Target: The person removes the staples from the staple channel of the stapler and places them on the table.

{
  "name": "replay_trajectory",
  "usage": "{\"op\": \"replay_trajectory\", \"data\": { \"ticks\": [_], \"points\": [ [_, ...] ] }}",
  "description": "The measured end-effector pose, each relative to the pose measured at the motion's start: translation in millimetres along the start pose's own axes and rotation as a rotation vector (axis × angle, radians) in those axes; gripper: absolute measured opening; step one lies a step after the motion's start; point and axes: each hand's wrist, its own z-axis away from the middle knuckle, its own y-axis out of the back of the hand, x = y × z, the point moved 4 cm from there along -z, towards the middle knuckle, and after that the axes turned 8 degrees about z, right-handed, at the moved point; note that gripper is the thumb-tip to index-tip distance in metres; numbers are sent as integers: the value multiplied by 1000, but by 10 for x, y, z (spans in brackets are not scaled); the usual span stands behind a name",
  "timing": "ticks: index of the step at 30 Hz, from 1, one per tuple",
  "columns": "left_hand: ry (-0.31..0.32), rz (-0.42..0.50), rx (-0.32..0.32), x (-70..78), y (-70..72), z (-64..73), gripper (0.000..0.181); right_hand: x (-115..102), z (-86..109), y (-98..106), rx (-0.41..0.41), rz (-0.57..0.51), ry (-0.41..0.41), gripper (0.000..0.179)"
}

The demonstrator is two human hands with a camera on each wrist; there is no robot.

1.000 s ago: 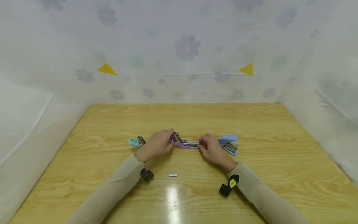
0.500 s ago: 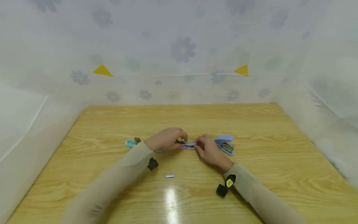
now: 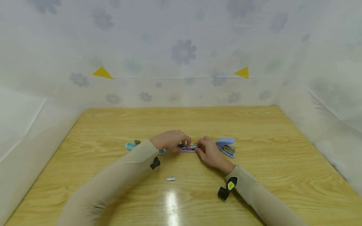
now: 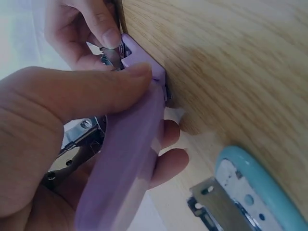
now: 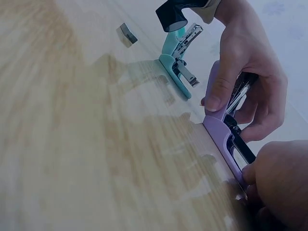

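Floral sheeting [image 3: 127, 92] backs a wood-grained surface [image 3: 181, 122], on which three small staplers lie roughly in a row. The purple stapler [image 5: 220, 131], the middle one, is spread apart between the two hands, its metal channel [image 3: 189, 147] exposed. Compared with a second ago, the left hand [image 3: 171, 140] has moved toward the right hand [image 3: 210, 153] and now screens the stapler's left part; the right has kept its place at the other end. Both hands are engaged: the left grips the cover, thumb along one side and fingertips showing past the other, while the right pinches the end of the base — exactly what its fingertips bear on is hidden. With the left hand's shift, part of the teal stapler [image 3: 130, 146] has emerged below that wrist. Judged from this, handling now appears to centre on the purple stapler's middle, between the two grips. Beside the right hand rests the pale blue stapler [image 3: 225, 142], also splayed; nearer the viewer lies a small silvery strip [image 3: 171, 179] — touched by neither hand.
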Motion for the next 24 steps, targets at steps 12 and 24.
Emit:
{"op": "replay_trajectory", "data": {
  "ticks": [12,24],
  "points": [
    [-8,77,5,-1,38,-56,12,-9,-27,58,-1,2,11,9],
    [-50,66,36,15,62,-51,12,32,-176,-2,-156,-149,183,15]
  ]
}}
